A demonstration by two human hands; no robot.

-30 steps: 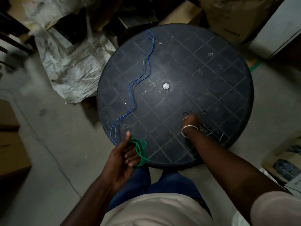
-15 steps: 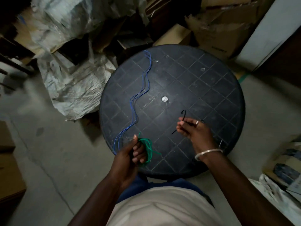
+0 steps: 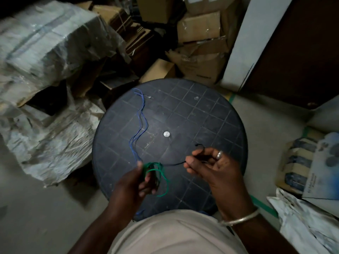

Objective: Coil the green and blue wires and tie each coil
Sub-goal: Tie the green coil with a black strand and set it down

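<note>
So, table: round black table, grid-patterned top, serves as work surface; person sits right at its near edge.
surroundings: cardboard boxes and plastic-wrapped bundles crowd behind, not part of the job.
blue wire: lies loose and wavy on table's left half, uncoiled, near end runs down toward left hand; judged parked there until green is finished.
left hand: raised over table's near edge, fingers curled shut around the green coil, thumb up; pinch keeps loops from springing open.
right hand: palm toward camera, thumb and fingers pinching a thin black tie, ring on one finger, bangle on wrist.
green coil: small loops bunched in left fingers, one tail hangs down free.
black tie: stretches from right fingertips toward the coil, far end curls up; likely the binder.
step: judged tying green coil, wrap not yet made.
</note>
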